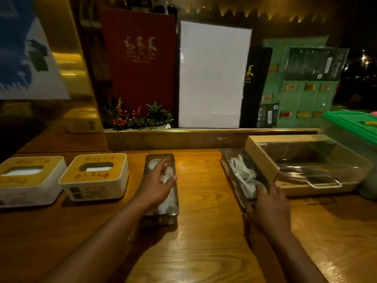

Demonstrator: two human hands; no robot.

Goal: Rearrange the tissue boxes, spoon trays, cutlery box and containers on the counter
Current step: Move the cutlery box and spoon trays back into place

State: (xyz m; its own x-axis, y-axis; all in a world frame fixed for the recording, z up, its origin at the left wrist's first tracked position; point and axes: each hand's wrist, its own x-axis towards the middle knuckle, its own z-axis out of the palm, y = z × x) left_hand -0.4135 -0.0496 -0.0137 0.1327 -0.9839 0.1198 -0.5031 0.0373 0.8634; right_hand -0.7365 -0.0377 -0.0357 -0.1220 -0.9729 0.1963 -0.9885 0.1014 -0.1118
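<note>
Two white tissue boxes with yellow tops stand at the left of the wooden counter, one at the edge (26, 178) and one beside it (95, 176). A metal spoon tray (161, 213) with white spoons lies in the middle; my left hand (157, 184) hovers over it, blurred, fingers spread. A second spoon tray (240, 176) holding white spoons sits tilted against the wooden cutlery box (263, 158) with a clear lid. My right hand (269, 203) grips that tray's near end.
A green-lidded clear container (350, 127) stands at the far right behind the cutlery box. Menus, a white board (212, 74) and small plants (140, 117) line the raised ledge at the back. Bare counter lies between the two trays and in front.
</note>
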